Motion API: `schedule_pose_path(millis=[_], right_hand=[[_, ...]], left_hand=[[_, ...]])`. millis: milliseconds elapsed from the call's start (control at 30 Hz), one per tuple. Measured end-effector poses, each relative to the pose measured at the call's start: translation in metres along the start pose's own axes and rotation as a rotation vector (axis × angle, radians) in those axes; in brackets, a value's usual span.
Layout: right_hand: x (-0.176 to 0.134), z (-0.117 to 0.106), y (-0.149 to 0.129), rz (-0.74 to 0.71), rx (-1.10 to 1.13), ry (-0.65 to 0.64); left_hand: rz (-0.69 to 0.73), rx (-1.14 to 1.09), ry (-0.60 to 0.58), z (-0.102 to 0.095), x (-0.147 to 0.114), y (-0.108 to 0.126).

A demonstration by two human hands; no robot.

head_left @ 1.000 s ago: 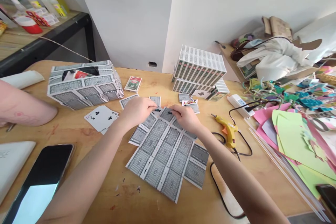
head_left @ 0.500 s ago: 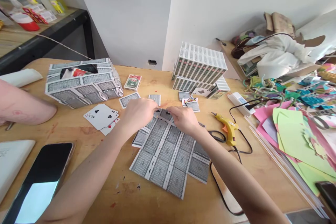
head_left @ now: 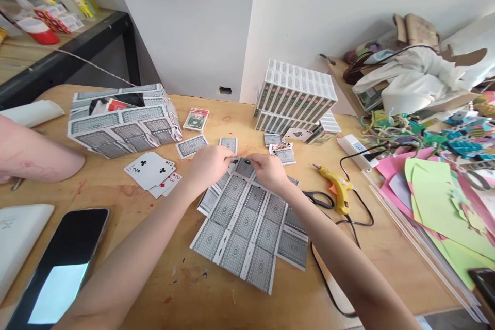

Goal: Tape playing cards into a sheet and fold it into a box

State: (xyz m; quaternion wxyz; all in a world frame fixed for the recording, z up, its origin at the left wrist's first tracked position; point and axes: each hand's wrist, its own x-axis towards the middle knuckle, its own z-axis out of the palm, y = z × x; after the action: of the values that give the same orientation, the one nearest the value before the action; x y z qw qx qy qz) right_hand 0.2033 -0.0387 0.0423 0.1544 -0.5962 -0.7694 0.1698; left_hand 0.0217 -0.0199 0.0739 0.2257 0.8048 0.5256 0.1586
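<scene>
A sheet of joined grey-backed playing cards (head_left: 243,232) lies on the table in front of me, with more cards sticking out under its left and right sides. At its far edge, a playing card (head_left: 244,169) is held between both hands. My left hand (head_left: 212,166) pinches that card's left side, fingers closed. Closed in a pinch as well, my right hand (head_left: 268,171) grips its right side. The fingers partly hide the card's edges. Black scissors (head_left: 320,199) lie beside my right forearm, close to a yellow glue gun (head_left: 340,191).
A box covered in cards (head_left: 126,126) stands at the back left, near loose cards (head_left: 149,170) and a card pack (head_left: 196,119). Stacked card packs (head_left: 296,95) stand at the back. A phone (head_left: 58,268) lies left; another person's arm (head_left: 38,149) rests there. Coloured paper (head_left: 441,196) lies right.
Both hands keep their pinch at the sheet's far edge, with only a slight shift of the fingers. More of the card between them shows. The view has shifted slightly.
</scene>
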Motion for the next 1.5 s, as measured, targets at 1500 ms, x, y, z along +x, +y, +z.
schedule_pose_path(millis=[1500], right_hand=[[0.021,0.016,-0.002,0.031,0.196,-0.008]], left_hand=[[-0.020,0.156,-0.109,-0.005,0.009,-0.016]])
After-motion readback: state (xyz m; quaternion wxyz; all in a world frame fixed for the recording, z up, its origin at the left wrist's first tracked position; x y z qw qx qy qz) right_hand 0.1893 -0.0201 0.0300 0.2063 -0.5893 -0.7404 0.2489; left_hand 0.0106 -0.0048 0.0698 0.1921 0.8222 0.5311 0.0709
